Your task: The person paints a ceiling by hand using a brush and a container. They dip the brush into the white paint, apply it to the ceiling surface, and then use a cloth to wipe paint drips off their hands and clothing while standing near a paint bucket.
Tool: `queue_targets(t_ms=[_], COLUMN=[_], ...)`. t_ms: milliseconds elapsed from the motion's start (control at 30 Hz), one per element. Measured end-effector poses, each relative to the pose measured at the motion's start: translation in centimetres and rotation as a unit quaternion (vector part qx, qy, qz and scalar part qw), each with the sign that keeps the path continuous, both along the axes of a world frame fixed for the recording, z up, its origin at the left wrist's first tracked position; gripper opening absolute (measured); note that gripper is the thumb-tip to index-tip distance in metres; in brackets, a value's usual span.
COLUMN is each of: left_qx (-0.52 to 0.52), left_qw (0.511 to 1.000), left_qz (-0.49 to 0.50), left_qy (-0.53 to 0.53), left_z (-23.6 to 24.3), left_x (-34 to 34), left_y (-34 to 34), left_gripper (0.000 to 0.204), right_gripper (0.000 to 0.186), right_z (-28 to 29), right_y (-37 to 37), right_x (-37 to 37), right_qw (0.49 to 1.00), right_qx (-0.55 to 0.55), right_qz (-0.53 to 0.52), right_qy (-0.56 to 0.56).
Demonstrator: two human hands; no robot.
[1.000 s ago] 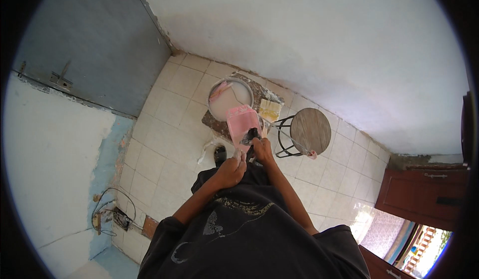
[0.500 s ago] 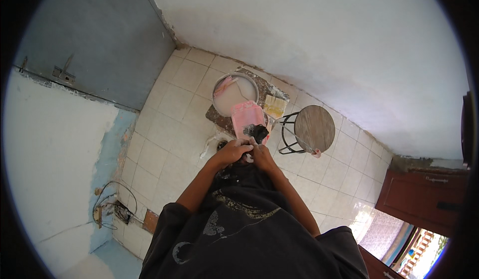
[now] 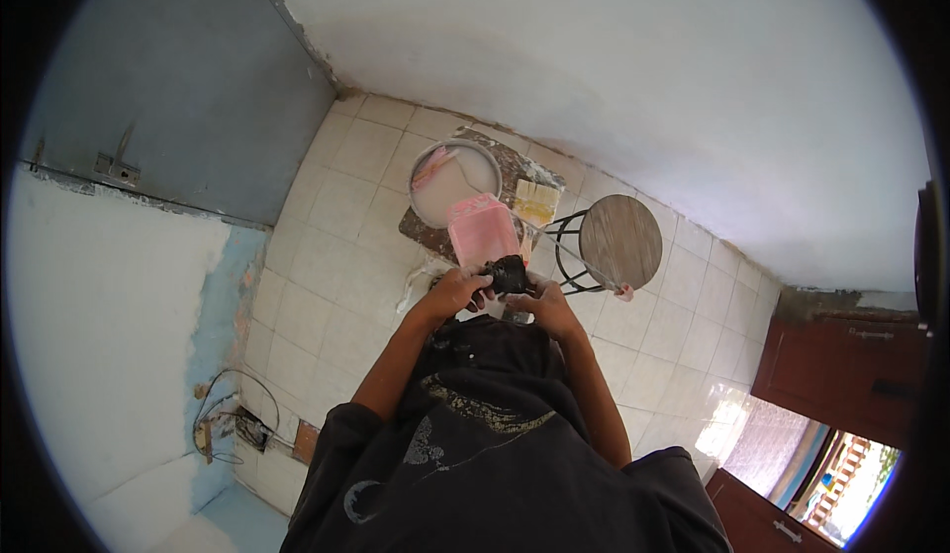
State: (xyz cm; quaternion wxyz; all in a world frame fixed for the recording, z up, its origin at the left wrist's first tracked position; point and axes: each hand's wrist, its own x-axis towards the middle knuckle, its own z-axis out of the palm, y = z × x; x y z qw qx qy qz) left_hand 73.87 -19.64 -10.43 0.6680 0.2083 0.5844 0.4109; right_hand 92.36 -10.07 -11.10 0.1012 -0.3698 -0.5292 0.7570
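Note:
Held between my two hands is a crumpled black thing (image 3: pixel 508 275), shiny and thin like a plastic bag. My left hand (image 3: pixel 461 292) is closed on its left edge, and my right hand (image 3: pixel 546 304) grips its right side with fingers bent. Just beyond it lies a pink plastic tray (image 3: pixel 482 229), smeared with white around its rim. Behind the tray stands a round bucket (image 3: pixel 413 193) of milky white liquid (image 3: pixel 443 197). A pink object (image 3: pixel 433 167) leans inside the bucket; its kind is unclear.
The bucket rests on a stained board (image 3: pixel 515 165), with a yellowish block (image 3: pixel 535 203) beside it. To the right stands a round wooden-topped stool (image 3: pixel 621 241) with black legs. A thin pole (image 3: pixel 574 252) crosses in front of it. Looped cables (image 3: pixel 237 410) hang at lower left.
My hands, which were close together, have moved apart to either side of the black thing. It has come nearer to me, away from over the pink tray.

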Motion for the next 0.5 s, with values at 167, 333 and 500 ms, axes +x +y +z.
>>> queue_targets(t_ms=[167, 333, 500], left_qx=[-0.034, 0.001, 0.080], left_qw=[0.998, 0.999, 0.991], left_qz=[0.051, 0.011, 0.023], left_qy=[-0.007, 0.052, 0.108], left_z=[0.7, 0.2, -2.3], left_x=[0.1, 0.7, 0.7], left_y=[0.8, 0.2, -0.3], left_gripper=[0.036, 0.061, 0.084], right_gripper=[0.021, 0.021, 0.020], right_z=[-1.3, -0.6, -0.7], right_y=[0.1, -0.4, -0.3], right_x=[0.4, 0.0, 0.2], right_qw=[0.995, 0.998, 0.997], right_qx=[-0.007, -0.046, 0.023], right_qz=[0.066, -0.012, -0.034], right_qy=[-0.071, -0.033, -0.065])
